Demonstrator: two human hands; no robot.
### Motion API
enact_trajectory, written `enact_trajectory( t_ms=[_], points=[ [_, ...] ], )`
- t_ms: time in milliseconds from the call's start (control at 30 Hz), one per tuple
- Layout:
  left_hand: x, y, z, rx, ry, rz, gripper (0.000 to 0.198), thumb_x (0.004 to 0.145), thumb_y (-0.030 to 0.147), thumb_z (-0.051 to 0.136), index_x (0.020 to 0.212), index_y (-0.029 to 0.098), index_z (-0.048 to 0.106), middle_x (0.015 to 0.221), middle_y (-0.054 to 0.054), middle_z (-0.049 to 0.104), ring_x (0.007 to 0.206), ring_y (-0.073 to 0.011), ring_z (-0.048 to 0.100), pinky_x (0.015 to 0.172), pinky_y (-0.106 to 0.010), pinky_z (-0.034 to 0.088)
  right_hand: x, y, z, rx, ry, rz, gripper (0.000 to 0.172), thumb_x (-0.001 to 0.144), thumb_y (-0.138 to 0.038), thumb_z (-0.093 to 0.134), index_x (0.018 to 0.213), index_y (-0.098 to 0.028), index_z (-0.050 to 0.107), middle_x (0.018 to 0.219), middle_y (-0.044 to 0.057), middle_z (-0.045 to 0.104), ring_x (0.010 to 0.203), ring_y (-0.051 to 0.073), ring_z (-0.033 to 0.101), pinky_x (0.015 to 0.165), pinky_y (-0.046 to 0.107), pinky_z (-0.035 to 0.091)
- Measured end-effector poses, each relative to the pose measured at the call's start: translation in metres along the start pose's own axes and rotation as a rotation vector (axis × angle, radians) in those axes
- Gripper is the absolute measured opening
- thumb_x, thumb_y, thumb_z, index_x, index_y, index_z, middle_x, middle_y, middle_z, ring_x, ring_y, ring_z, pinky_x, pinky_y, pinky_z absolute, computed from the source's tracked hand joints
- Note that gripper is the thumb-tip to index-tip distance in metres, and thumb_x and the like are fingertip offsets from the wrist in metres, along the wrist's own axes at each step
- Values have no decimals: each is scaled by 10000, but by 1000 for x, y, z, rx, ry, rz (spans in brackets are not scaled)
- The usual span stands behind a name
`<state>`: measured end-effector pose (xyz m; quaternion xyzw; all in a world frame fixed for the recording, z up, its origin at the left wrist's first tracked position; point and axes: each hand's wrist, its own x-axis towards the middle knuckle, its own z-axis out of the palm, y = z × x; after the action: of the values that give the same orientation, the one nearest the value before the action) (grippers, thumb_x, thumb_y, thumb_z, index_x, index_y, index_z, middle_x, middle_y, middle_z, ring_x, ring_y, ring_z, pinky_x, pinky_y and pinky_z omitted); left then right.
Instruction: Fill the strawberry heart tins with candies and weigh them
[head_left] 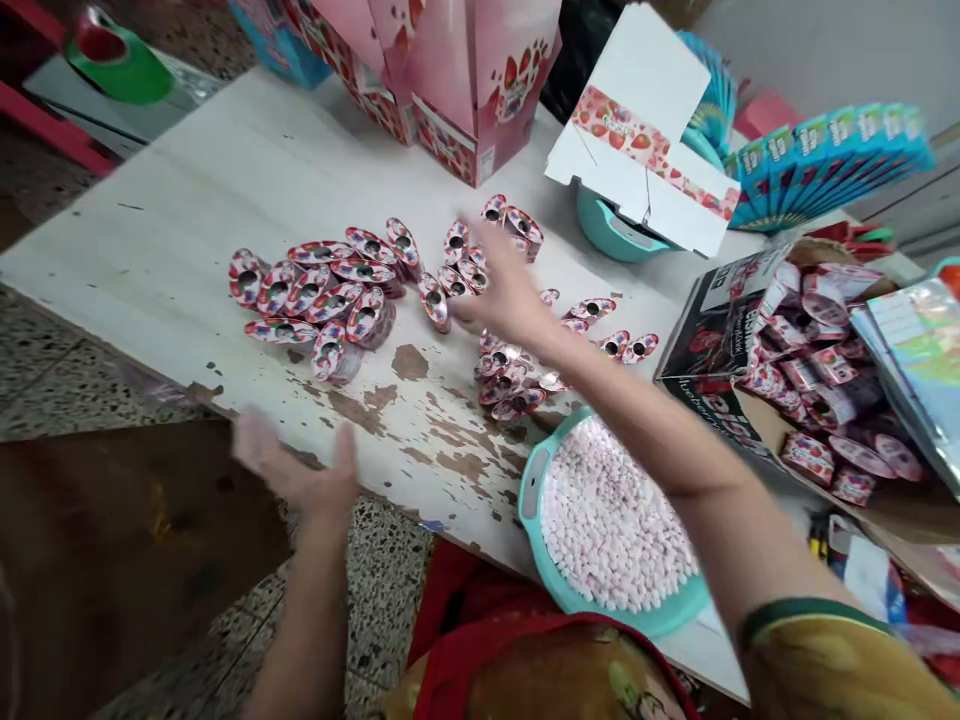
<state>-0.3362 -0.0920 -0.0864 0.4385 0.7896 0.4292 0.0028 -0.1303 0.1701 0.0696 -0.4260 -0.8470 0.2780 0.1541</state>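
Many small oval packs printed in red and white, each with a dark round spot on top, stand in clusters on the white table [187, 170]. My right hand [506, 290] is stretched over the middle packs [454, 282], thumb and fingers apart; blur hides whether it touches them. A left cluster of packs [307, 290] stands apart from it. Below the right forearm, more packs [510, 375] are partly covered. My left hand [296, 475] hovers at the table's near edge, blurred, with fingers and thumb spread and nothing in it.
A turquoise basin [531, 485] full of small pale pink pieces stands at the near edge. Pink strawberry-print boxes [442, 80] are at the back. An open carton [705, 330] of similar packs stands right, near a white box [637, 80] on another turquoise basin [611, 230].
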Motion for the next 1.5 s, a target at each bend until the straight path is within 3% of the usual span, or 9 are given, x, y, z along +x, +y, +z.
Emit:
enact_trajectory(
  t_ms=[67, 167, 300, 467, 600, 733, 1000, 1167, 1500],
  points=[
    [-34, 51, 27, 64, -14, 342, 1024, 825, 375, 824, 1651, 449, 222, 1751, -19, 241, 1572, -401, 305, 1276, -660, 304, -29, 66, -77, -218, 9, 24, 1078, 694, -188, 871, 1630, -259, 341, 1605, 86, 459, 1495, 326, 442, 1285, 496, 346],
    [-59, 111, 83, 106, -201, 517, 848, 804, 519, 844, 1562, 375, 490, 1707, -112, 335, 1578, -484, 249, 1220, -763, 277, -72, 155, -136, -507, -276, 413, 1392, 525, -194, 985, 1689, -288, 228, 1627, 215, 384, 1393, 487, 513, 1159, 625, 445],
    [-70, 141, 134, 199, -409, 382, 659, 829, 668, 754, 1405, 355, 692, 1609, -149, 496, 1591, -507, 185, 1199, -796, 241, -100, 219, -110, -470, -562, 620, 1650, 410, -111, 985, 1708, -286, -19, 1701, 284, 164, 1286, 519, 609, 1072, 617, 520],
    [-84, 142, 155, 182, -378, 291, 540, 842, 646, 752, 1287, 340, 778, 1566, -140, 552, 1614, -480, 87, 1213, -781, 245, -93, 246, -65, -242, -507, 487, 1662, 435, -152, 972, 1693, -328, -99, 1702, 227, 167, 1349, 473, 587, 1116, 579, 515],
    [-88, 144, 165, 134, -393, 322, 501, 857, 616, 756, 1284, 357, 779, 1519, -141, 594, 1617, -459, 83, 1220, -768, 263, -86, 246, -50, -120, -461, 289, 1640, 453, -214, 976, 1694, -321, -90, 1663, 201, 253, 1409, 478, 521, 1136, 583, 494],
    [-83, 150, 170, 114, -255, 459, 499, 879, 548, 766, 1340, 359, 744, 1512, -129, 607, 1627, -428, 80, 1217, -716, 346, -86, 228, -27, -73, -445, 160, 1566, 505, -240, 958, 1697, -327, -54, 1645, 198, 289, 1431, 481, 479, 1154, 608, 459],
    [-58, 135, 168, 72, -175, 489, 545, 983, 419, 681, 1516, 387, 567, 1579, -62, 556, 1636, -315, 165, 1262, -607, 361, -71, 197, 4, -8, -355, 66, 1595, 498, -362, 994, 1689, -320, -65, 1686, 210, 141, 1575, 476, 234, 1232, 658, 321],
    [-32, 115, 158, 72, -166, 479, 496, 979, 386, 694, 1464, 319, 611, 1518, -95, 609, 1641, -296, 139, 1275, -586, 357, -43, 178, 24, 31, -308, 80, 1606, 464, -437, 1006, 1694, -288, -17, 1705, 222, 69, 1608, 469, 170, 1243, 627, 330],
    [23, 82, 138, 227, -310, 247, 362, 1011, 532, 586, 1298, 363, 727, 1451, -65, 668, 1599, -289, 276, 1276, -589, 346, 26, 127, 53, 15, -308, 107, 1623, 411, -440, 1012, 1700, -294, 36, 1660, 224, 207, 1521, 483, 370, 1191, 583, 412]
  ],
)
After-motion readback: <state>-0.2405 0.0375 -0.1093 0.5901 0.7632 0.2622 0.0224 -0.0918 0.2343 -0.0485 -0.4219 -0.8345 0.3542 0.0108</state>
